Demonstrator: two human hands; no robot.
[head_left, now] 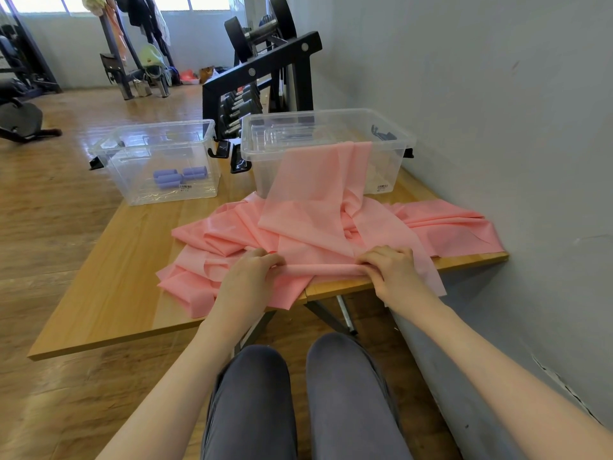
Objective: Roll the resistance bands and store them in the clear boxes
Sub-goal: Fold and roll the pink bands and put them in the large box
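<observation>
Left hand (247, 275) and right hand (391, 270) both pinch a rolled edge of the pink resistance band (318, 210) at the near edge of the tabletop (109, 293). The band lies heaped, one end draped over the right clear box (388, 154). The left clear box (156, 161) contains purple rolled bands (179, 175).

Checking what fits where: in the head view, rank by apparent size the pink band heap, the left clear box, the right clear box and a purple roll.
1. pink band heap
2. right clear box
3. left clear box, farther away, so unsure against the right
4. purple roll
</observation>
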